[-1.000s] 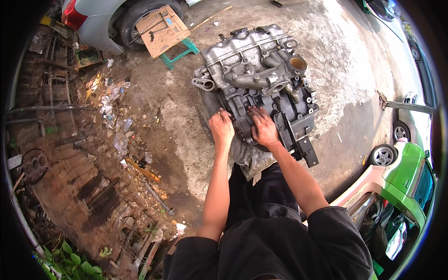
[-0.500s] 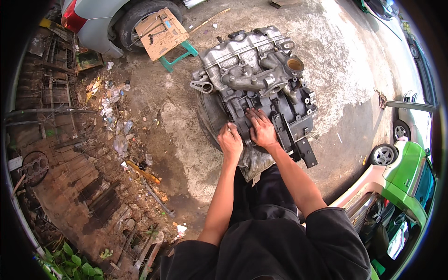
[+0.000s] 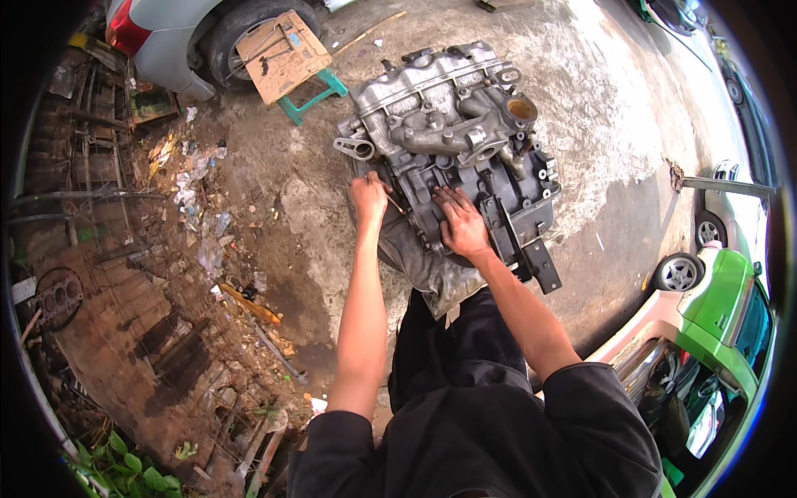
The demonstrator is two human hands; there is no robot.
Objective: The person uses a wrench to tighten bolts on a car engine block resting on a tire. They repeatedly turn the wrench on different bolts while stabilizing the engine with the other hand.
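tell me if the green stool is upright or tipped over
Upright: the green stool stands legs down on the concrete floor, and a brown board lies on top with tools resting on it.

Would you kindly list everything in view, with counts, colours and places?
Engine: 1, silver and dark grey, centre
Crumpled sheet: 1, grey, at engine's near edge
Thin rod: 1, colour unclear, left of engine
Stool: 1, green, upper left
Board: 1, brown, on stool
Tools: several, mostly dark, on board
Car: 1, silver, upper left
Second car: 1, green and pale pink, lower right
Other vehicles: at least 2, silver and dark, right edge
Post: 1, grey, right
Holed flat plate: 1, dark, far left
Litter: many pieces, mostly pale, left
Leaves: many, green, lower left
Shirt: 1, black, bottom
Trousers: 1, black, lower centre
Left hand: 1, bare, gripping thin rod
Right hand: 1, bare, on engine
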